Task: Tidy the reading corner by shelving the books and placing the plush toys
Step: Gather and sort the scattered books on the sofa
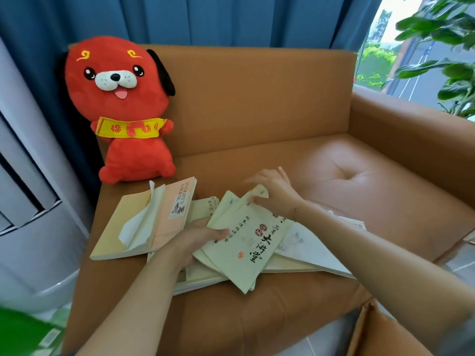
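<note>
blue curtain (231, 19), tan sofa (257, 104): both hands' grip, left (198, 240) and right (275, 194), holds cream book (246, 242).

Bare forearms, thin right-wrist bracelet (296, 214)

Tan leather armchair (257, 98), blue curtain (205, 19), leafy plant (442, 47) by window (380, 60).

You have only one view, from the head, looking forward and down, close over the armchair (257, 104) seat; both forearms enter from the frame's bottom.
</note>
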### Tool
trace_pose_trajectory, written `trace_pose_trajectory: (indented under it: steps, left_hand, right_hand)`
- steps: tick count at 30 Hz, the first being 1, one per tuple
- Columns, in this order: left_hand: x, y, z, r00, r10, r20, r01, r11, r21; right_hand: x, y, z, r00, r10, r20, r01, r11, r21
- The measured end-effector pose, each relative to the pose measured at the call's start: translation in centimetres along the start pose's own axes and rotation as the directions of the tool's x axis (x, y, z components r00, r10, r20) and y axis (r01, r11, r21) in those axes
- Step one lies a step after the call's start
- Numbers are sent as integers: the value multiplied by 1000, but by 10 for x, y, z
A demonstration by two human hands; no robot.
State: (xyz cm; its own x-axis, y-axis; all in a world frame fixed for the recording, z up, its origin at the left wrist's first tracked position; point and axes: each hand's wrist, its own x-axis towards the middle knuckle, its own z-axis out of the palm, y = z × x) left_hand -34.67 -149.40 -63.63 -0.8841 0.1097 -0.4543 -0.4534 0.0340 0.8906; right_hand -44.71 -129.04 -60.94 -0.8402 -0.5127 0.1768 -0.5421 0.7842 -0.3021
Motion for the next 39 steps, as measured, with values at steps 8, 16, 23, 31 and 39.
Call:
trace_pose_trajectory:
  steps: [8, 16, 23, 31, 39]
  left_hand:
    - [5, 0, 8, 977, 200, -73, -212, 939, -269]
    - [-9, 16, 13, 840, 532, -108, -522, 846, 105]
    - [-15, 20, 0, 810, 534, -242, -548, 837, 13]
    - [-19, 22, 8, 770, 554, -317, -584, 812, 1]
    - [-16, 22, 5, 840, 452, -300, -471, 882, 9]
  right_hand:
    - [-56, 7, 27, 730, 677, 89, -259, 154, 953]
    - [-46, -33, -5, 898, 419, -136, 58, 193, 979]
    - [-44, -65, 9, 962, 269, -38, -31, 250, 968]
    - [-41, -75, 20, 954, 299, -33, -21, 176, 984]
    - [-39, -72, 46, 937, 344, 57, -149, 245, 958]
